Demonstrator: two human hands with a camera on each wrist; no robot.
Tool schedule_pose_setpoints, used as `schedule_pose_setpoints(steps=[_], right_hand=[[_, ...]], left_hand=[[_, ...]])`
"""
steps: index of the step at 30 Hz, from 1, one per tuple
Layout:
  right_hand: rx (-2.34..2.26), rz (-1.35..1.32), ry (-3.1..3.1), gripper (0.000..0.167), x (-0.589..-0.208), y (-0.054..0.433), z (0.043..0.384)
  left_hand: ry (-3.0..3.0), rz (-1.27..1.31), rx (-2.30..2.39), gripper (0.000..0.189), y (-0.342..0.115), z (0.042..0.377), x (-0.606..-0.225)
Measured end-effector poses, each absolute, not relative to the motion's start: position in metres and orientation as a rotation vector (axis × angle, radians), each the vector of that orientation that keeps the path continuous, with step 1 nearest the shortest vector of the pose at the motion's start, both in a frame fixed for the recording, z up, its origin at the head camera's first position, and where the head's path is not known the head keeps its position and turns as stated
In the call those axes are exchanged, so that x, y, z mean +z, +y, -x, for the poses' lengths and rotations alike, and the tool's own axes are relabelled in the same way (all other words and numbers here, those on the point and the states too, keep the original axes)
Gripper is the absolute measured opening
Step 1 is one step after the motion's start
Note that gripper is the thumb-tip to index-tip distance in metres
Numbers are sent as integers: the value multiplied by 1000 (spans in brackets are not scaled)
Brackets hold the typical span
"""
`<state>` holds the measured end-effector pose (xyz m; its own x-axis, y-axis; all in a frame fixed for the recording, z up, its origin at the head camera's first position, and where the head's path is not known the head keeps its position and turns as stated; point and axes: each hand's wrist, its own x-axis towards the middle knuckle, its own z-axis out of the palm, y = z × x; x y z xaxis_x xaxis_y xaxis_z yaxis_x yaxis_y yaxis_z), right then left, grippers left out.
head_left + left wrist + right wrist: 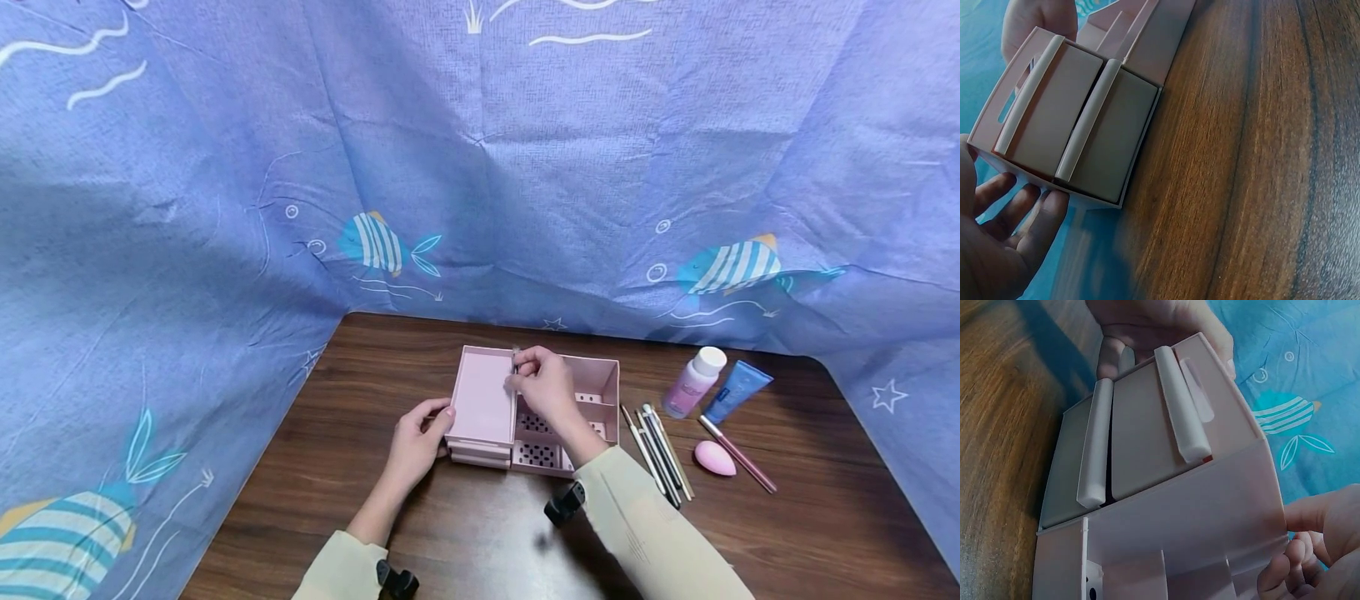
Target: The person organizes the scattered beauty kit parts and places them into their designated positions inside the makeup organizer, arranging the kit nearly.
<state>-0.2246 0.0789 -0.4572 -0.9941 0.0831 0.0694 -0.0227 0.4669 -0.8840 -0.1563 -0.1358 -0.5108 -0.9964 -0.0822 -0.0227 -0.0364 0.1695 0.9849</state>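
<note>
Blue fabric printed with striped fish hangs behind and beside a dark brown wood-grain table. Seen from the head, a pale pink plastic organizer sits near the table's middle, its flat-topped drawer block on the left and divided open compartments on the right. The left hand grips the block's left side, thumb over the top edge. The right hand reaches over the compartments, fingers bent beside the middle wall; something small and dark shows at the fingertips, but whether they pinch it I cannot tell. Right of the organizer lie several slim brushes, a pink bottle with a white cap, a blue squeeze tube, a pink egg-shaped sponge and a dark pink-handled brush.

At the left wrist, two pink drawers with raised bar handles appear closed, the left hand's fingers partly bent against the block's side.

At the right wrist, the right hand's curled fingers meet the block's far edge; its hold is unclear.
</note>
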Motion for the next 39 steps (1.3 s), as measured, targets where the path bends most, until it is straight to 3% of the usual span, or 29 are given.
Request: schedule_pose_setpoints(steps=[7, 16, 27, 32, 39], right_hand=[[1518, 74, -2664, 45, -461, 79, 224], [1461, 90, -2715, 57, -464, 80, 222], [1561, -38, -2693, 37, -461, 85, 215], [1614, -51, -2701, 37, -460, 90, 213], [1653, -67, -2680, 37, -457, 103, 209]], left_hand=[[-2402, -138, -1948, 26, -133, 157, -510], [-2364, -68, -1998, 27, -137, 155, -511], [-2370, -98, -1961, 25, -134, 152, -505], [-2390, -115, -1941, 25, -129, 144, -488], [-2391, -124, -1931, 25, -134, 154, -510]])
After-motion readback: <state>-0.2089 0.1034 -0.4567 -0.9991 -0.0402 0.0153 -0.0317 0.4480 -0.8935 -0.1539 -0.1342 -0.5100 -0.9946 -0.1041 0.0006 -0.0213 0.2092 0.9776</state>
